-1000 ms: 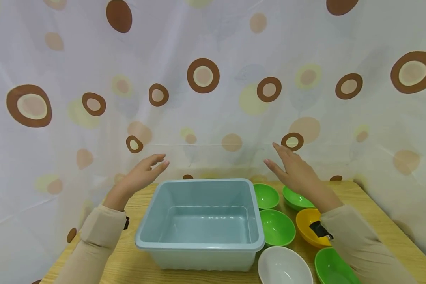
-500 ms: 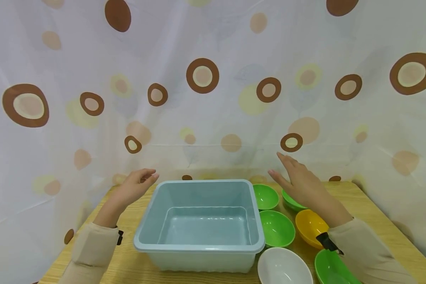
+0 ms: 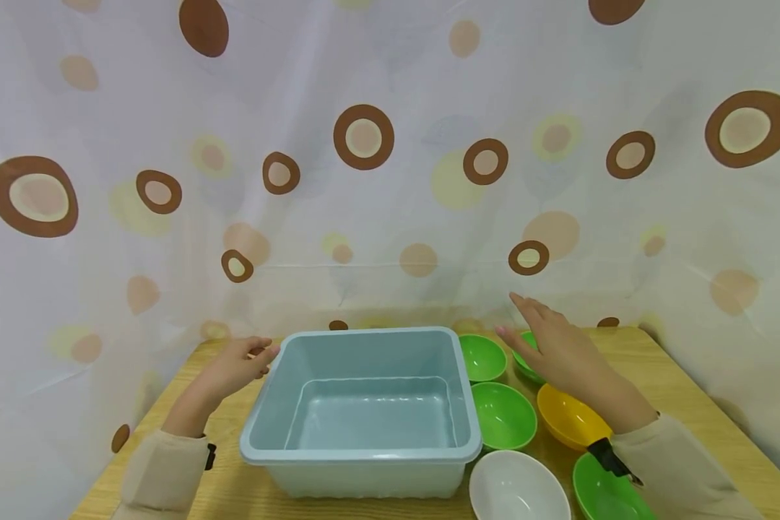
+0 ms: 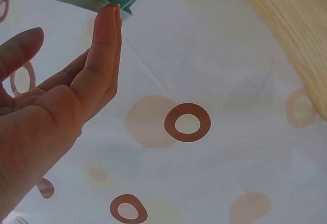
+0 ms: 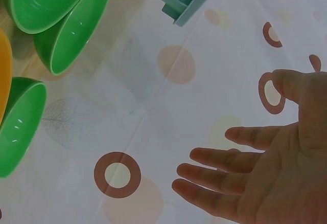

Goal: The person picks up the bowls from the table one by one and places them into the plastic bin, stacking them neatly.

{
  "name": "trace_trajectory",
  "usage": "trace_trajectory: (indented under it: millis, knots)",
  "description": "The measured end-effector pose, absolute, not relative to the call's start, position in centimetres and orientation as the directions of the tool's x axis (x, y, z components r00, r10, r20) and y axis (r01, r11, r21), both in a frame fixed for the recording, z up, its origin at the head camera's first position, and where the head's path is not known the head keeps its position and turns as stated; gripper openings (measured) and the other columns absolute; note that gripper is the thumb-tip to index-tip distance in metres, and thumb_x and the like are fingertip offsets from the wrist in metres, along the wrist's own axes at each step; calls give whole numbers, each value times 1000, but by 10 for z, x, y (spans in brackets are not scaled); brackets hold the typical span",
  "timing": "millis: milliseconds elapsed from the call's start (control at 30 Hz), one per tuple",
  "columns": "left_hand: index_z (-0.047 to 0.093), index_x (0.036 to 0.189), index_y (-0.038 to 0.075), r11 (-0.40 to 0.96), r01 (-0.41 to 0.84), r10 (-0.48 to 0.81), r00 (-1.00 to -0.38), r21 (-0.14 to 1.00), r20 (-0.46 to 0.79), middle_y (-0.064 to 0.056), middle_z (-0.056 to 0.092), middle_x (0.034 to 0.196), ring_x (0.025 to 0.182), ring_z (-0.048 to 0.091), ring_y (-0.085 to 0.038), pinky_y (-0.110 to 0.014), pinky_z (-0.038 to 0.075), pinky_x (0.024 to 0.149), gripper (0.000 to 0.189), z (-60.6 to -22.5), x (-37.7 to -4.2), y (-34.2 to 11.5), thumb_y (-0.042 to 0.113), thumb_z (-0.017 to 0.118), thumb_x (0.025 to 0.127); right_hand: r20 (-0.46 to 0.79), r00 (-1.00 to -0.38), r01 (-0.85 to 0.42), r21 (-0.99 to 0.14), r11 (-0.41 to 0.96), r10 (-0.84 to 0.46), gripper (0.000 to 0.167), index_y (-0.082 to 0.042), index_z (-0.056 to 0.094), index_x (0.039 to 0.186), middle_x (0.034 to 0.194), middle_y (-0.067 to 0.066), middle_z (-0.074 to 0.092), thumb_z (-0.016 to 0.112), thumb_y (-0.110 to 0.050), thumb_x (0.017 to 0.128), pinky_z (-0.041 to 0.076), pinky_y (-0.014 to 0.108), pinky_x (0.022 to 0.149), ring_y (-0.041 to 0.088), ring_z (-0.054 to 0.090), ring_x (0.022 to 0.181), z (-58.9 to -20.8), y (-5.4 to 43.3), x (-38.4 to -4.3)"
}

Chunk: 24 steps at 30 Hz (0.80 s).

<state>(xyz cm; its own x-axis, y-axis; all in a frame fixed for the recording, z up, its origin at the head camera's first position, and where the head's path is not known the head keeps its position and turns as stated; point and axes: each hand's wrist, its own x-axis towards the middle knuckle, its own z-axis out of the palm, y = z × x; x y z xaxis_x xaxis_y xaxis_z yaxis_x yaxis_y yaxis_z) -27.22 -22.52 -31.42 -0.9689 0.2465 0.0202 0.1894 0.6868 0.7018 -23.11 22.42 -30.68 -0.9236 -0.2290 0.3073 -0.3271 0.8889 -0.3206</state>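
Note:
A pale blue plastic basin (image 3: 364, 455) stands on the wooden table, with nothing in it. Beside its far left corner is my left hand (image 3: 230, 370), fingers loosely bent and holding nothing; in the left wrist view the fingertips of this hand (image 4: 76, 81) overlap the basin's rim. My right hand (image 3: 562, 354) hovers over the bowls on the right, fingers spread and straight. Below it are a yellow bowl (image 3: 568, 419) and a green bowl (image 3: 525, 367), partly hidden by the hand. In the right wrist view that hand (image 5: 265, 168) shows an empty palm.
More green bowls (image 3: 503, 417) line the basin's right side, one farther back (image 3: 482, 358). A white bowl (image 3: 518, 487) sits near the front, with another green bowl (image 3: 607, 491) to its right. Behind the wooden table (image 3: 663, 375) hangs a patterned curtain (image 3: 390, 217).
Both hands have come down. The left moved down and left to beside the basin's corner; the right sank toward the bowls. The basin and bowls stay in place.

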Motion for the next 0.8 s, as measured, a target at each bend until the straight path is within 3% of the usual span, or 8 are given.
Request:
trace_trajectory:
  millis: [467,800]
  knots:
    - [42,132,-21,625,174,254,-967,761,13,-26,61,111,82,64,-22,-42,55,78,47,-332,-271,-230,8,55,97,305,-925,-319,-299,899,-227,70,1,28,150,143,34,35,41,-48,101,31,65,99,53,36,127,-316,234,-221]
    - [51,134,-9,481,86,248,-968,873,-41,-9,66,94,75,63,-20,-34,55,72,45,-346,-277,-242,15,59,97,283,-936,-294,-301,907,-210,71,1,28,149,142,35,35,41,-49,101,33,67,97,54,36,126,-321,237,-209]
